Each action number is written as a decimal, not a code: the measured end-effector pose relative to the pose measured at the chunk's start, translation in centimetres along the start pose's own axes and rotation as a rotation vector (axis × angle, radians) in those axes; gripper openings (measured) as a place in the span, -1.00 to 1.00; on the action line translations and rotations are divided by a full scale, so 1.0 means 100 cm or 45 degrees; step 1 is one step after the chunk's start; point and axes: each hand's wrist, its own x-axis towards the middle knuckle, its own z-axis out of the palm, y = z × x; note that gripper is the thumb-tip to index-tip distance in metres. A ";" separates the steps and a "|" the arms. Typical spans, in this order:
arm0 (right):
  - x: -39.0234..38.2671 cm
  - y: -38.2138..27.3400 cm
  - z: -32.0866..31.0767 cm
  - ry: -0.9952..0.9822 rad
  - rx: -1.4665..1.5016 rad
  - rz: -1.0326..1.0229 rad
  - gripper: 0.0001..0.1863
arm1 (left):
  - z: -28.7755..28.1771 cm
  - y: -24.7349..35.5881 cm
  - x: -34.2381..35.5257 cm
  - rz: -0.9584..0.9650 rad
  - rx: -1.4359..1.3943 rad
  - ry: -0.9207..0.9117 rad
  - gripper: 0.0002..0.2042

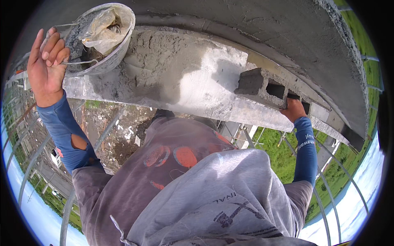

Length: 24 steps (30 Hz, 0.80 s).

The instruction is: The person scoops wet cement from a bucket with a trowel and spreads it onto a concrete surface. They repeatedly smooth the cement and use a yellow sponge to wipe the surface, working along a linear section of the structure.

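Fingers [55, 50] of left hand [49, 76] curled round wire handle [80, 62] of grubby bucket [125, 40], far left, crumpled plastic bag [104, 32] inside. Right hand [294, 110] gripping hollow concrete block [260, 94] over at right, fingertips hidden inside it. Wet cement [152, 67] smeared across ledge [211, 100] between bucket and block.

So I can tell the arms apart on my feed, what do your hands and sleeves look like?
The left hand and right hand are ungloved. The left sleeve and right sleeve are blue; the left has a hole, the right pale lettering. The shirt is greyish purple.
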 end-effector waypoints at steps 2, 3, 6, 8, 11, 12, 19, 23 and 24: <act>0.005 -0.001 -0.010 -0.103 -0.042 0.023 -0.51 | -0.033 0.007 0.011 0.076 0.031 0.137 -0.83; 0.007 -0.002 -0.017 -0.126 -0.030 0.031 -0.50 | -0.052 0.007 0.017 0.116 0.052 0.199 -0.82; 0.008 -0.012 -0.038 -0.167 -0.009 0.019 -0.48 | -0.108 0.018 0.017 0.179 0.136 0.379 -0.76; 0.004 -0.021 -0.054 -0.172 0.020 0.024 -0.46 | -0.138 0.025 0.019 0.188 0.143 0.469 -0.72; -0.007 -0.036 -0.074 -0.175 0.115 0.086 -0.45 | -0.164 0.032 0.020 0.184 0.051 0.601 -0.69; -0.011 -0.041 -0.079 -0.177 0.100 0.106 -0.46 | -0.168 0.035 0.020 0.191 0.041 0.518 -0.70; 0.008 -0.105 -0.081 -0.105 0.147 0.125 -0.41 | -0.176 0.040 -0.009 0.223 -0.098 0.464 -0.80; 0.044 -0.158 -0.058 0.028 0.132 0.090 -0.42 | -0.186 0.046 -0.014 0.141 -0.184 0.338 -0.80; 0.050 -0.170 -0.053 0.064 0.165 0.090 -0.42 | -0.187 0.049 -0.016 0.117 -0.192 0.337 -0.81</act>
